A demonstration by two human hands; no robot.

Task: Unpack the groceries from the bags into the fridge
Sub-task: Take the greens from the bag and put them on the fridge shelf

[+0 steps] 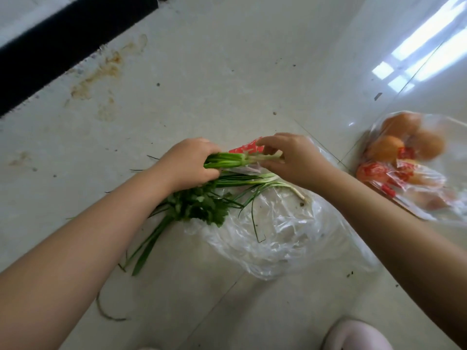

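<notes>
My left hand [188,164] grips a bunch of green herbs [227,160] by its stems, just above the floor. My right hand [294,157] pinches the pale root ends of the same bunch. Leafy coriander [199,205] and long spring onions [255,181] hang below my left hand and lie partly on a crumpled clear plastic bag [283,236] with red print at its top. A second clear bag [414,168] holding orange round fruit lies on the floor at the right, blurred.
The pale tiled floor [227,72] carries brown stains at the upper left, beside a dark strip [63,46]. Loose green scraps lie near my left forearm. A pink slipper toe [353,334] shows at the bottom right.
</notes>
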